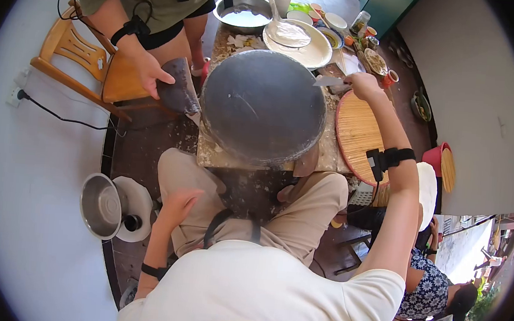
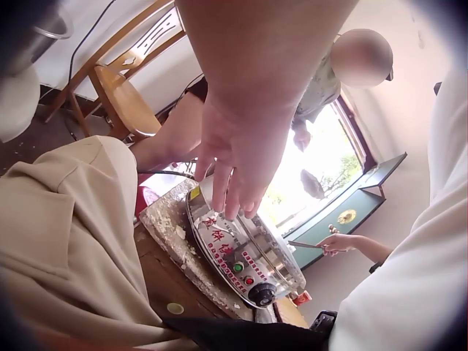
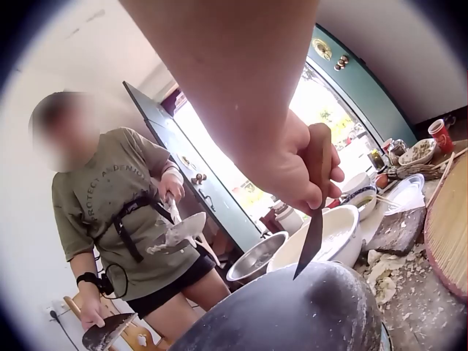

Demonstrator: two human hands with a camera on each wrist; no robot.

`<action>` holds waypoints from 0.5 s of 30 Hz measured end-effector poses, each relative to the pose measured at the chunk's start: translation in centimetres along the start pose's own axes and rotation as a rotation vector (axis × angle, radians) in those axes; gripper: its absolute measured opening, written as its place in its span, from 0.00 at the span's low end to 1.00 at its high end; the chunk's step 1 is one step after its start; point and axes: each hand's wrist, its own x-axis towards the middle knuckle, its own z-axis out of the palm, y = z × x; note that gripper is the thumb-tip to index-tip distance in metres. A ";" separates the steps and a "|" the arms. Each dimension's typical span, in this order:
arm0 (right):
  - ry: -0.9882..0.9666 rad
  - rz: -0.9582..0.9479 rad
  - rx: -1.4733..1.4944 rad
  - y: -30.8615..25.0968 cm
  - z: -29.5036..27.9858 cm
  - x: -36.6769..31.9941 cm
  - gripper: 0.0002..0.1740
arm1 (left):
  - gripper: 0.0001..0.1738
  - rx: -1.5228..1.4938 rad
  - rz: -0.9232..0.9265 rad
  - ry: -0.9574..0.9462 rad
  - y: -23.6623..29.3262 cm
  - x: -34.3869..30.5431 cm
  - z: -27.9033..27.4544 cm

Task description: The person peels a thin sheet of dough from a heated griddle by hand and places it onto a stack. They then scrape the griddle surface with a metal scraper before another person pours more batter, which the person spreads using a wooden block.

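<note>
Spatula (image 1: 331, 82), gripped in the right hand (image 1: 364, 86) over the right edge of the griddle (image 1: 261, 109), could scratch that surface if pressed too steeply, while the left hand (image 1: 182, 206) hangs relaxed and empty.

Crumb-strewn table (image 1: 210, 157): round griddle (image 1: 264, 110), batter basin (image 3: 351, 248), slatted mat (image 1: 359, 132)

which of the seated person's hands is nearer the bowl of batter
Right. The right hand, holding a flat-bladed tool, is just right of the bowl in the head view; the left hand is on the griddle's near side, across from the bowl.
</note>
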 end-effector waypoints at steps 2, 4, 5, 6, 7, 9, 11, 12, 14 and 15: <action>0.041 -0.002 0.032 -1.8 1.4 0.5 0.16 | 0.16 0.016 0.037 -0.027 0.3 0.1 0.6; 0.010 -0.018 -0.027 -3.2 2.0 0.7 0.15 | 0.16 0.019 0.068 -0.027 1.0 0.1 0.8; -0.059 -0.045 0.009 -3.5 2.3 0.5 0.14 | 0.17 0.023 0.083 -0.026 1.2 0.0 0.7; -0.129 -0.073 0.046 -3.9 2.7 -0.2 0.14 | 0.16 0.026 0.102 -0.006 1.3 -0.2 0.7; -0.201 -0.101 0.083 -4.9 2.5 -1.5 0.14 | 0.15 0.028 0.119 0.011 1.2 -0.6 0.8; -0.245 -0.133 0.142 -6.2 1.7 -5.7 0.12 | 0.15 0.017 0.122 0.020 1.1 -1.4 0.9; -0.362 -0.193 0.105 -7.7 0.1 -10.6 0.12 | 0.14 -0.005 0.096 0.012 0.4 -2.1 0.9; -0.439 -0.233 0.060 -8.1 -0.8 -12.4 0.11 | 0.14 -0.001 0.110 0.012 -0.2 -2.2 1.0; -0.426 -0.262 0.154 -6.9 -1.7 -13.6 0.12 | 0.14 0.010 0.141 0.012 -1.1 -2.5 1.4; -0.419 -0.277 0.202 -6.4 -2.4 -14.1 0.12 | 0.14 0.016 0.149 -0.003 -1.0 -2.4 1.3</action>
